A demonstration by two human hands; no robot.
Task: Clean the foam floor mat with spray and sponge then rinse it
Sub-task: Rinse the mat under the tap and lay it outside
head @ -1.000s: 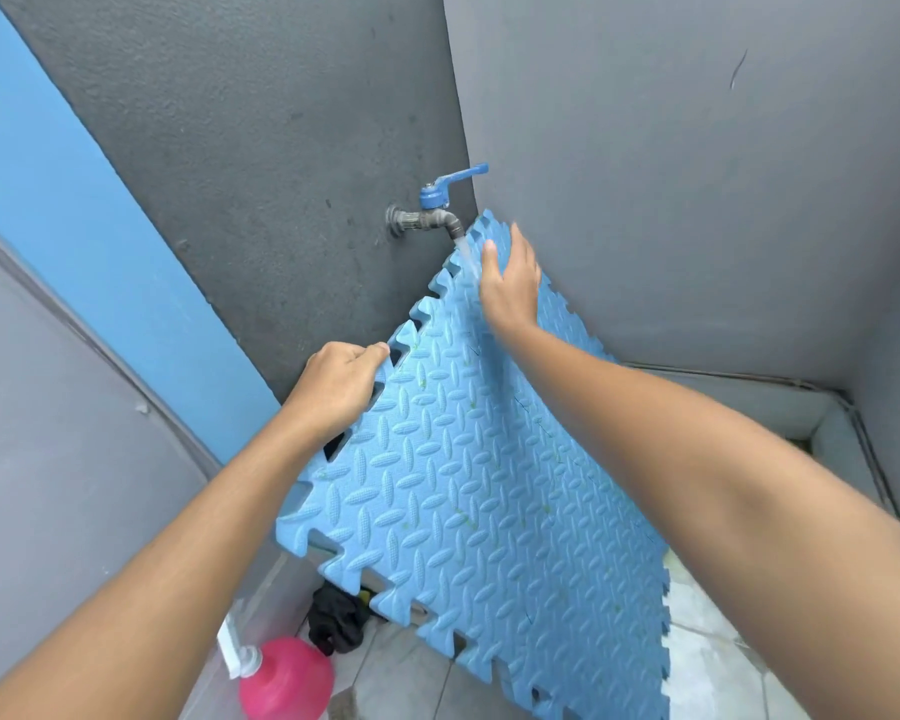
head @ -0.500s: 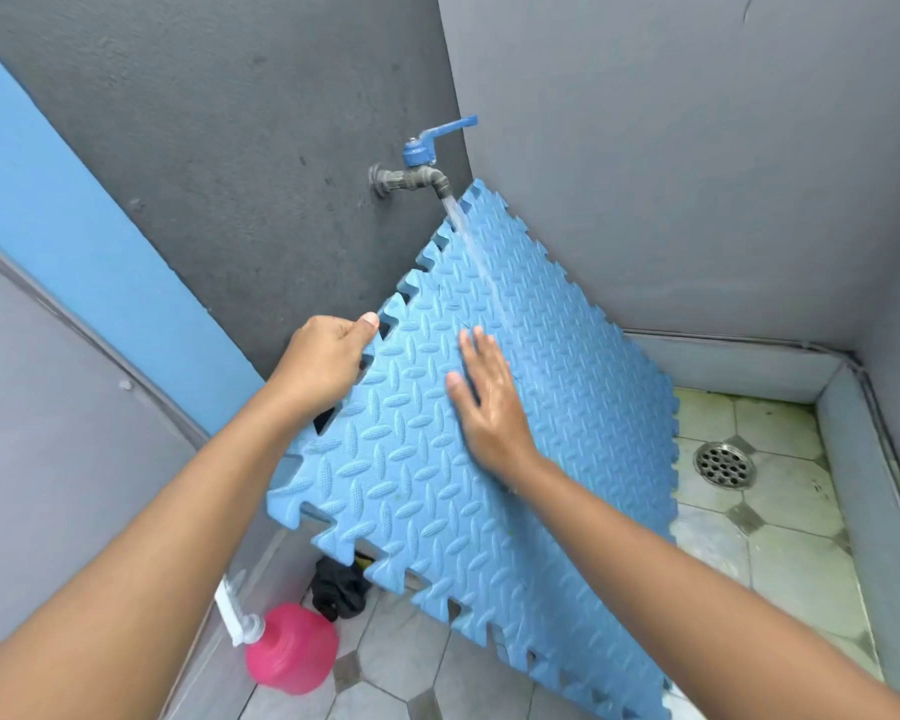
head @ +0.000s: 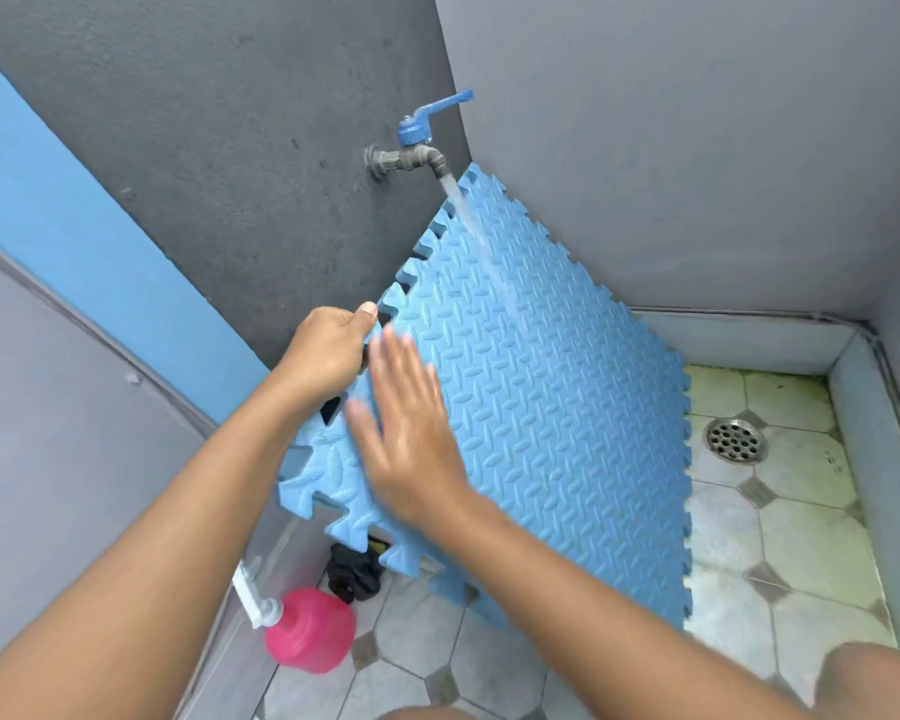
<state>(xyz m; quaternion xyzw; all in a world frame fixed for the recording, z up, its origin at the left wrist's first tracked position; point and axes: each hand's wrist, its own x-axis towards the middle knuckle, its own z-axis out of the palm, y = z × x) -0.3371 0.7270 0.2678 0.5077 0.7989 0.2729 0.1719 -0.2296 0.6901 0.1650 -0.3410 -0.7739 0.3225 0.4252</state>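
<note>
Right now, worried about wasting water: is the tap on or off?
On: water streams from the tap onto the foam mat.

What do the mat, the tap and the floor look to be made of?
The mat looks like soft matt blue foam: embossed tread pattern, jigsaw edge. The tap seems dull grey metal, its handle probably blue plastic. The floor looks like pale ceramic tiles with dark insets and grout lines.

We count two hands, left hand (head: pixel 328 350) and right hand (head: pixel 411 433), and one foam mat (head: pixel 541 407). Above the grip, one tap (head: pixel 411 153); below it, one pink spray bottle (head: pixel 310 636) and one black cloth (head: pixel 354 571); well right, one floor drain (head: pixel 734 440).
</note>
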